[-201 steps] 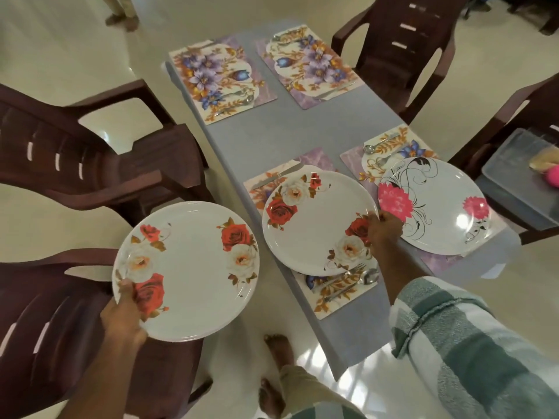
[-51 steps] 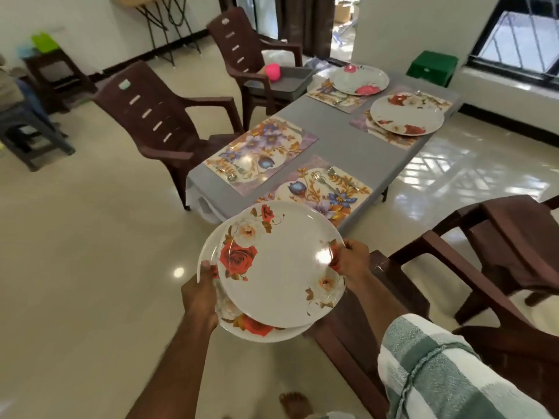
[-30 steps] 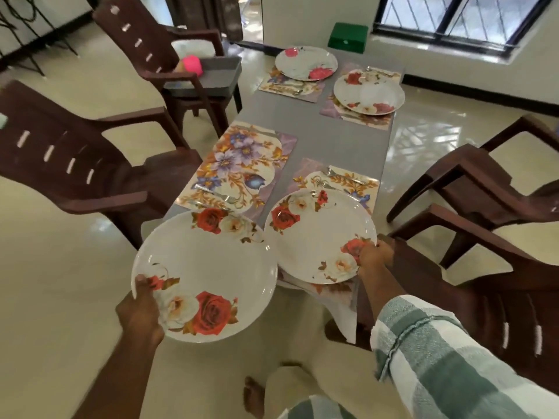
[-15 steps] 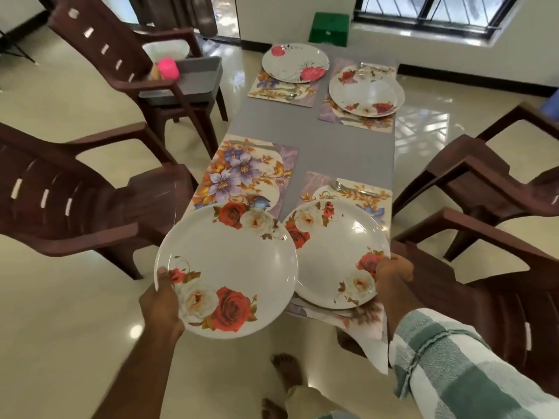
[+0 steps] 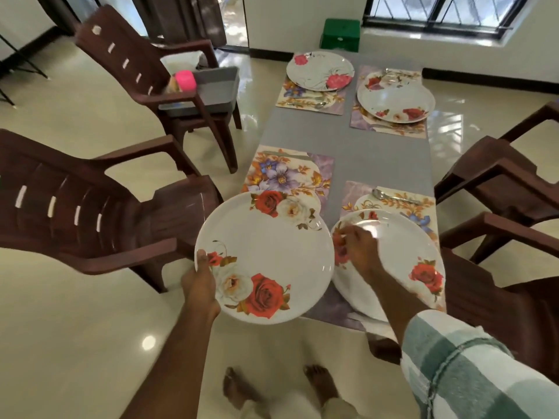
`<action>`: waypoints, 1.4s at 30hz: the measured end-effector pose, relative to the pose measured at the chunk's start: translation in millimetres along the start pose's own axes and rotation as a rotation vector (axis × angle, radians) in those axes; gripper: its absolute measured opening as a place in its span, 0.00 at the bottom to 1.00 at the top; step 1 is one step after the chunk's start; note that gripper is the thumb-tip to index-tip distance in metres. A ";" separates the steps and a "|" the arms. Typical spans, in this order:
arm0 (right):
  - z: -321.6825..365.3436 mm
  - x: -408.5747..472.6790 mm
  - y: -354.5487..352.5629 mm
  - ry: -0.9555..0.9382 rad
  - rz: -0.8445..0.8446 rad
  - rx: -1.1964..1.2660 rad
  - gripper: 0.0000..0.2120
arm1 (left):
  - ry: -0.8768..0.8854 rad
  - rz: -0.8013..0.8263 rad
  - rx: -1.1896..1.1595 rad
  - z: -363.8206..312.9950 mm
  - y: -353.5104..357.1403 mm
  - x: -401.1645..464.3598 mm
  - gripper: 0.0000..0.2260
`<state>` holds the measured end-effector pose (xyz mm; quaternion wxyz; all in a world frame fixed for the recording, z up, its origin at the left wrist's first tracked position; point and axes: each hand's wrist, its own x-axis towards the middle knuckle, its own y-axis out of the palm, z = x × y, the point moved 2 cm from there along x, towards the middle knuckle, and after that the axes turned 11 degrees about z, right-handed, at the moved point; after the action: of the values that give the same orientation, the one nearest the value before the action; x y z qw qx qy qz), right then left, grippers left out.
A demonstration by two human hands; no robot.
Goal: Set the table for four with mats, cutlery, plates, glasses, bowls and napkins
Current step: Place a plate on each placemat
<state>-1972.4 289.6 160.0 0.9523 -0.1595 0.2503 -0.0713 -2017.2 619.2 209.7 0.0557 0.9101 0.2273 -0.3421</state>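
Plates with roses: one [image 5: 266,258] is gripped at its near-left rim by the left hand [image 5: 199,285], held roughly level over the near-left mat [image 5: 290,173]; another [image 5: 393,255] lies on the near-right mat [image 5: 402,204]. The right hand [image 5: 360,249] hovers above it, blurred, fingers loosely curled and holding nothing. Two more plates sit at the far end of the long grey table [image 5: 363,158], which runs away toward a window, brown chairs on a glossy cream floor.

The near-left mat [image 5: 289,176] lies bare, open from above and from the bench's [image 5: 357,152] near edge. The held plate [image 5: 263,258] overhangs its near end. Chairs [image 5: 99,204] crowd both long edges. The grey strip mid-bench is free between mats.
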 end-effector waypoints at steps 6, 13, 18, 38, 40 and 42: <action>27.8 -5.1 86.7 -0.074 0.051 0.087 0.14 | -0.020 0.124 0.092 -32.9 -37.0 35.1 0.19; 35.9 11.6 104.9 0.027 -0.159 0.227 0.13 | 0.139 0.368 0.406 -70.2 -40.6 78.3 0.14; 38.2 52.7 94.7 0.101 -0.291 0.214 0.19 | 0.232 0.358 0.720 -92.9 -34.6 114.1 0.10; 32.2 151.2 68.3 0.232 -0.356 -0.072 0.20 | 0.273 0.478 1.069 -104.7 59.3 169.7 0.06; 30.5 154.4 65.7 0.251 -0.345 -0.095 0.19 | 0.267 0.476 1.073 -105.2 63.3 169.3 0.06; 31.5 156.3 64.4 0.259 -0.346 -0.098 0.17 | 0.260 0.487 1.077 -106.1 67.1 168.1 0.05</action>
<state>-1817.9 324.8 93.2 0.8770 -0.2357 0.3425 -0.2411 -1812.1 649.9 177.7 -0.3644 0.8704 -0.1880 -0.2725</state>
